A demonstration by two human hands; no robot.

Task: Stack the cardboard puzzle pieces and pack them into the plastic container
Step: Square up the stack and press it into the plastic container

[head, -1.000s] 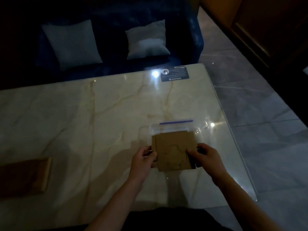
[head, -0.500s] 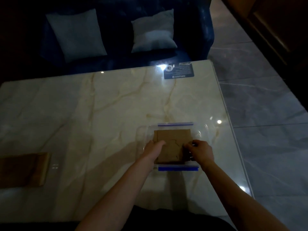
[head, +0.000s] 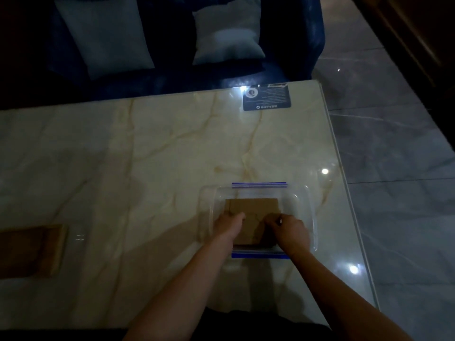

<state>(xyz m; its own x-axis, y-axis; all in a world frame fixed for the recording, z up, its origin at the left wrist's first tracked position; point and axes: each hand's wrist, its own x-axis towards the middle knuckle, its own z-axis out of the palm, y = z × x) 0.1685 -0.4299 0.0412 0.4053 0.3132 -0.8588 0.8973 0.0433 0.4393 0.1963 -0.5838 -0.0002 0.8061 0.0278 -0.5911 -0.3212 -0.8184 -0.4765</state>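
Head view: we look down at a dim marble table (head: 152, 168) with both our bare arms reaching forward.
Container: the clear plastic container (head: 305, 205) sits on the table near its right edge, blue strips on its near and far rims.
Cardboard pieces: the brown stack of puzzle pieces (head: 253, 210) lies flat inside the container.
Left hand: our left hand (head: 227, 223) is inside the container, fingers curled down onto the stack's left side; whether it grips or only presses, we cannot tell.
Right hand: our right hand (head: 290, 230) is curled over the stack's right side, touching it; the grip itself is hidden.
Elsewhere: a brown board (head: 32, 249) lies far left, a dark card (head: 267, 97) at the far edge, two pale cushions (head: 105, 35) on the sofa beyond.
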